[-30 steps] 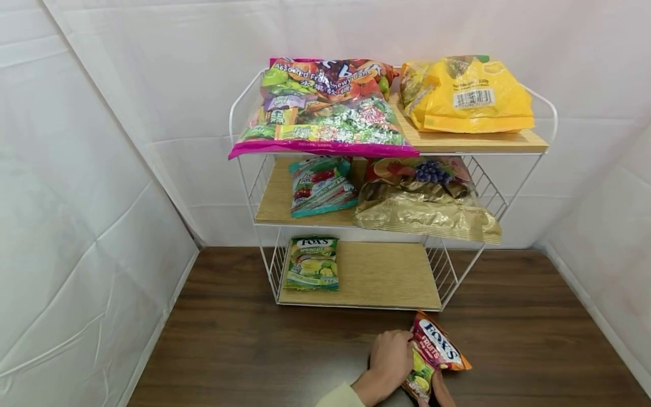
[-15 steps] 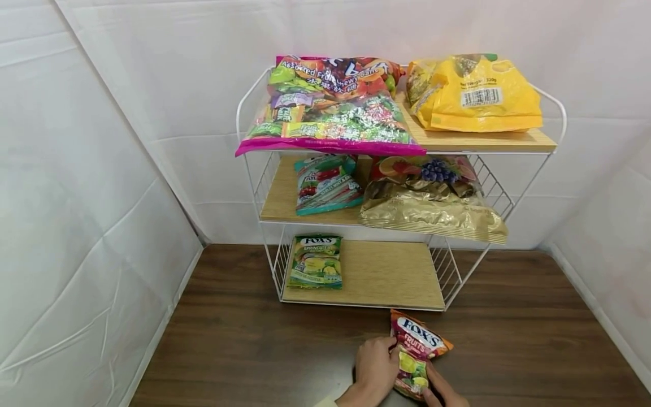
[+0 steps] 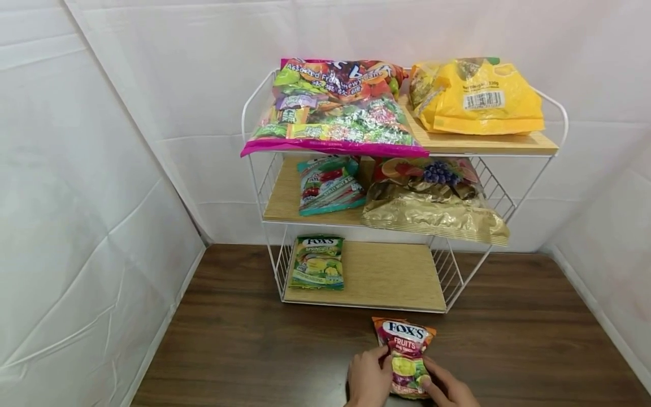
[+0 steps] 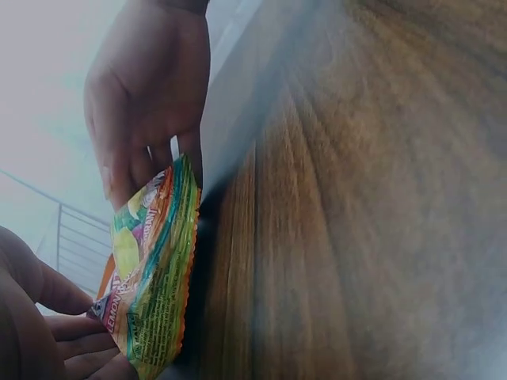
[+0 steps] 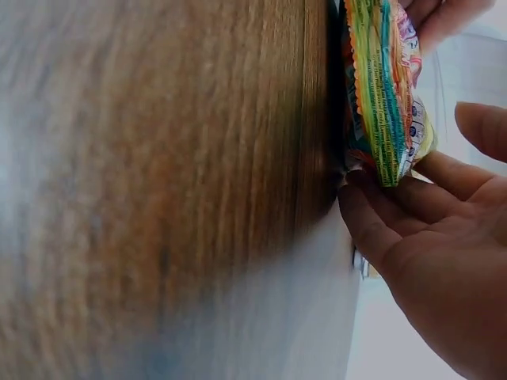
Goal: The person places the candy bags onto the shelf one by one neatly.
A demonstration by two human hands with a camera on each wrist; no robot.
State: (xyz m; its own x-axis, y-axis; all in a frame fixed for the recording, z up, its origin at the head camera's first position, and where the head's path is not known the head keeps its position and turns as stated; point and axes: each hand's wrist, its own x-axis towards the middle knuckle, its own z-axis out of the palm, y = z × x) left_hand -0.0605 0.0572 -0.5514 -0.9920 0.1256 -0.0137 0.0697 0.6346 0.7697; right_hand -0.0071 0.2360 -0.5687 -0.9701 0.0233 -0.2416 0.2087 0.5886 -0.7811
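Observation:
A red and orange Fox's Fruits candy bag (image 3: 405, 346) lies face up on the dark wood table, its top toward the rack. My left hand (image 3: 367, 376) grips its left side, the thumb on the printed front. On the opposite side my right hand (image 3: 450, 385) holds the bag's lower right, thumb at the front and fingers along the edge. In the left wrist view the candy bag (image 4: 154, 273) is seen edge-on between both hands. From the right wrist, the fingers of my right hand (image 5: 444, 237) reach under the bag's crimped edge (image 5: 380, 95).
Behind stands a three-tier white wire rack (image 3: 366, 308) with wooden shelves. A green Fox's bag (image 3: 317, 263) lies on its bottom shelf. Teal (image 3: 330, 186) and gold (image 3: 437, 212) bags fill the middle; a fruit chew bag (image 3: 335, 113) and a yellow bag (image 3: 488, 96) lie on top.
The Fruits bag has moved left across the table and turned from slanted to nearly straight. Both hands have stayed on it. The head view has shifted slightly.

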